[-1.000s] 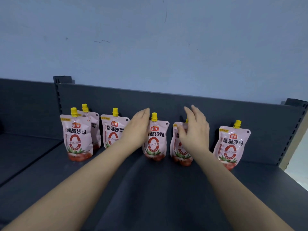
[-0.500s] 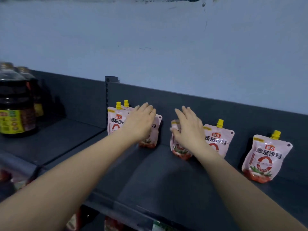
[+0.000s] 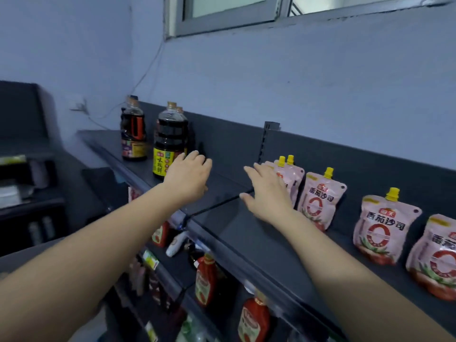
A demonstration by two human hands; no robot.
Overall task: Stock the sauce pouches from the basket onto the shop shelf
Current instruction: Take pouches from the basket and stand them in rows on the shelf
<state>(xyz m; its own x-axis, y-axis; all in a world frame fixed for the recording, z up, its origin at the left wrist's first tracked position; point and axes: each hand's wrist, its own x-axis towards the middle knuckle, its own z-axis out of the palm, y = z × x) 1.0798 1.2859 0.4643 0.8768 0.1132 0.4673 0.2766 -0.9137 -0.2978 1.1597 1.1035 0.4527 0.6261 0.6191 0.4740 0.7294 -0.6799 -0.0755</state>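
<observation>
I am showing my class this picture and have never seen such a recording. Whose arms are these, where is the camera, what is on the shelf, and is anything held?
There is no machine: these are a person's two bare arms. The camera sits on that person's head, looking forward and down, so the arms reach in from below. The left hand hovers over the dark grey metal shelf near a big dark sauce bottle with a yellow label. The right hand is by the pink sauce pouches with yellow caps, which stand in a row at the shelf's back. Both hands are open and hold nothing. Red sauce bottles stand on the shelf below.
</observation>
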